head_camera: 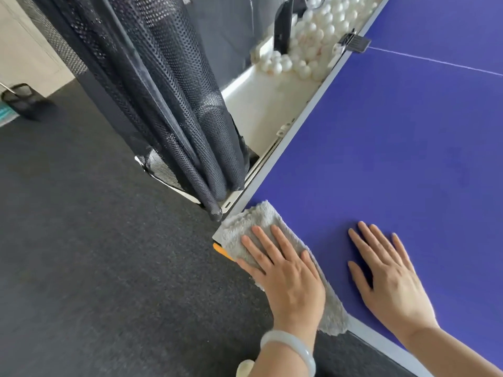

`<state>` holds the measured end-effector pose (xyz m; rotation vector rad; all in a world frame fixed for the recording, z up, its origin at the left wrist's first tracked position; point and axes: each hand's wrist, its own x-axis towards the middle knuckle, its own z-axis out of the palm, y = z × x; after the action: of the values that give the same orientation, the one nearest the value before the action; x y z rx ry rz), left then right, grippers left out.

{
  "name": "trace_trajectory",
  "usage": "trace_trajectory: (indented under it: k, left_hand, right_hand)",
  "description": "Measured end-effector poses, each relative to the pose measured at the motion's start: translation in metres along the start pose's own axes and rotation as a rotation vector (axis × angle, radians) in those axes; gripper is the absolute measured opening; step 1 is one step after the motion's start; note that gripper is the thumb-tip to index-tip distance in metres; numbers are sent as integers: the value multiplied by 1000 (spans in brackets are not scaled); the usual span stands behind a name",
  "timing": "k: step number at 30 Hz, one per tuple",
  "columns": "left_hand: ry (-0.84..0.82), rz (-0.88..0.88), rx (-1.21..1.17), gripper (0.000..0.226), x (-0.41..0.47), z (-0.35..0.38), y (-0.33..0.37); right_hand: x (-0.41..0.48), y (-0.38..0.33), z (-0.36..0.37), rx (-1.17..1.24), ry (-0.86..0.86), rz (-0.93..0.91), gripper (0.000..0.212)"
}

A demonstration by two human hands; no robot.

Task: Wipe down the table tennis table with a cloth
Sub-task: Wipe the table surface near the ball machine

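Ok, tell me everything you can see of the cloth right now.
The cloth is pale grey with a fluffy, towel-like pile, seemingly folded into a long pad. It lies flat on a corner of the blue table, overhanging the rim and partly covering an orange piece at that corner. The left hand presses on it with straight fingers; the right hand rests on the table beside it, not touching it.

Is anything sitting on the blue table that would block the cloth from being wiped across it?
Only the person's right hand, lying flat on the table just beside the cloth that the left hand presses at the corner. Otherwise the visible blue top is bare; a black clip sits on its far edge.
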<state>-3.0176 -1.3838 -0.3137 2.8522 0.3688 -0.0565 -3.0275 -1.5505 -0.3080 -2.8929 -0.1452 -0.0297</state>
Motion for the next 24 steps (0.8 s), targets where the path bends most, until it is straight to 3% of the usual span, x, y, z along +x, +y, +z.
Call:
trace_trajectory:
  k: [7,10,13,16,19,21,24]
  left_hand:
    - [-41,45,139,67,83,-5,14]
    - [-42,50,105,65,77,-5,26]
    - [-44,286,49,62,33,0,41]
    - [-165,522,-112,61,5,-1,58]
    - [-160,508,-422,49,32,-21,50]
    - [-2,483,-350,45,67,-32,30]
    - [-30,469,-74,50,111,-31,0]
  right_hand:
    - [4,0,0,30,-23,5,60]
    - [4,-2,-1,100,-14,39,56]
    - [1,-2,-3,329,30,217,50]
    - [-2,-1,-5,485,69,336,52]
    - [-3,1,-7,470,99,287,52]
    - [-3,2,-9,461,101,260,56]
    - [-2,-1,-8,427,94,250,53]
